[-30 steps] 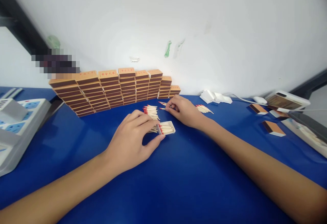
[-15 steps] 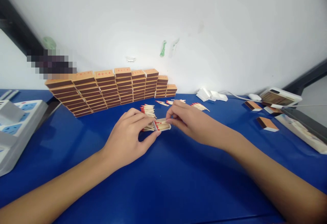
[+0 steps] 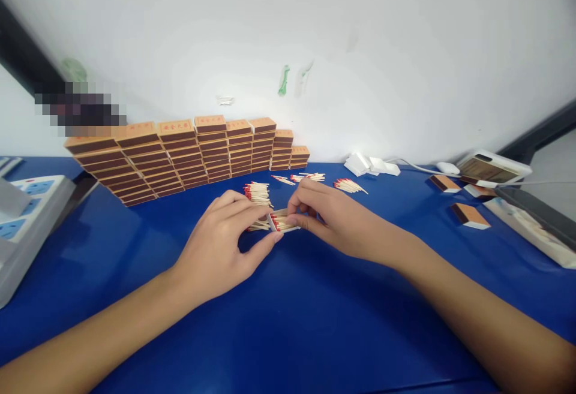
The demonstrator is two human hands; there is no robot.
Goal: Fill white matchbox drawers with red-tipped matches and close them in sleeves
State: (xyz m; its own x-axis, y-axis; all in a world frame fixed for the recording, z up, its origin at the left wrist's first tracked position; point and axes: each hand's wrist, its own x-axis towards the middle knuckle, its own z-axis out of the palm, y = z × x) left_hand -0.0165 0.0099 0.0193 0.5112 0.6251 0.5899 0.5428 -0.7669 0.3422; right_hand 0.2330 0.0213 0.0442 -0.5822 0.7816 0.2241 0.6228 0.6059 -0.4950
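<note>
A small white matchbox tray (image 3: 296,229) lies on the blue table with red-tipped matches (image 3: 279,222) in it. My left hand (image 3: 225,244) grips the tray's left end between thumb and fingers. My right hand (image 3: 324,214) reaches in from the right, its thumb and fingertips pinched together on the matches in the tray; how many it holds is hidden. Just behind my left fingers lies a pile of loose matches (image 3: 257,194), partly covered by that hand. Further small heaps of matches (image 3: 350,186) lie beyond my right hand.
Stacked matchboxes (image 3: 175,154) form a stepped wall at the back left. White empty trays (image 3: 369,164) lie against the wall. At right are several loose matchboxes (image 3: 470,216), a white device (image 3: 495,166) and a cable. A power strip (image 3: 40,214) sits at left.
My right fingertips have moved slightly left and down, from the tray's right end onto the matches inside. The left hand keeps its grip on the tray. The view has shifted slightly.
</note>
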